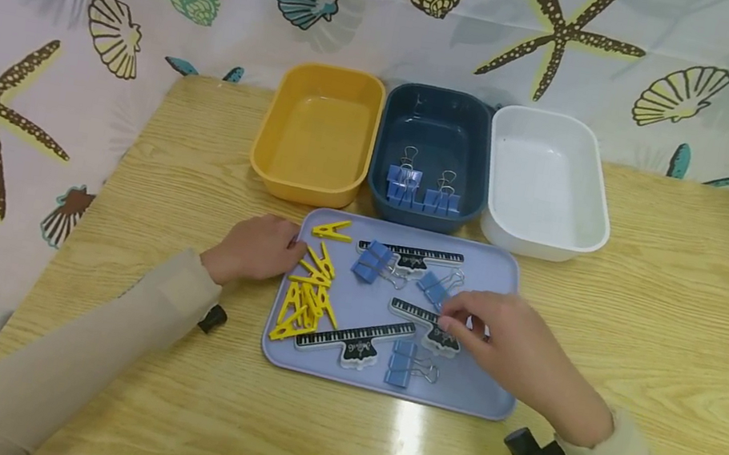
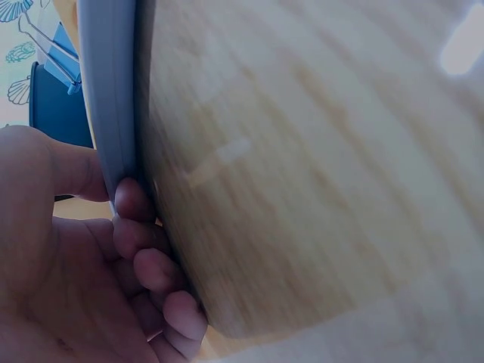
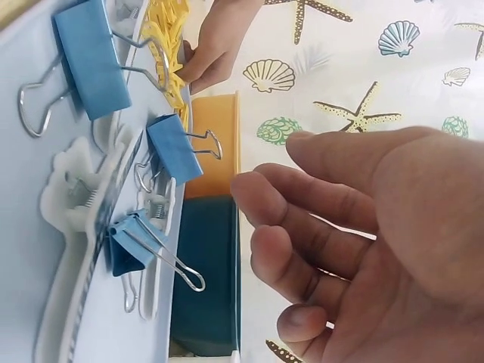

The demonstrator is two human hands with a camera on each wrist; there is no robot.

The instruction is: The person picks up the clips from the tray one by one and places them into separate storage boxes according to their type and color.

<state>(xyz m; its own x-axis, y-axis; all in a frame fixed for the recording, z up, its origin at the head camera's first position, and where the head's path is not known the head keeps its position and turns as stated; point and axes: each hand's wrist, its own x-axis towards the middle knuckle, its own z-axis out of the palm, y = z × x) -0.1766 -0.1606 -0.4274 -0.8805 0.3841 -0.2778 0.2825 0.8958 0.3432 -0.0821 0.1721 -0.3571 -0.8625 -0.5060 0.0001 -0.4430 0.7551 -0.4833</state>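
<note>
Left hand [image 1: 258,248]: gripping lavender tray [image 1: 357,301] at its edge. Right hand [image 1: 508,336]: empty, loosely bent, near blue binder clip [image 1: 431,290].

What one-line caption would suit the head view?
Left hand grips a lilac tray at its edge while the right hand hovers over assorted clips, three bins lined up behind.

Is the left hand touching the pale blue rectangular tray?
Touching: the left wrist view shows the left hand pinching the tray between thumb and fingers.
</note>
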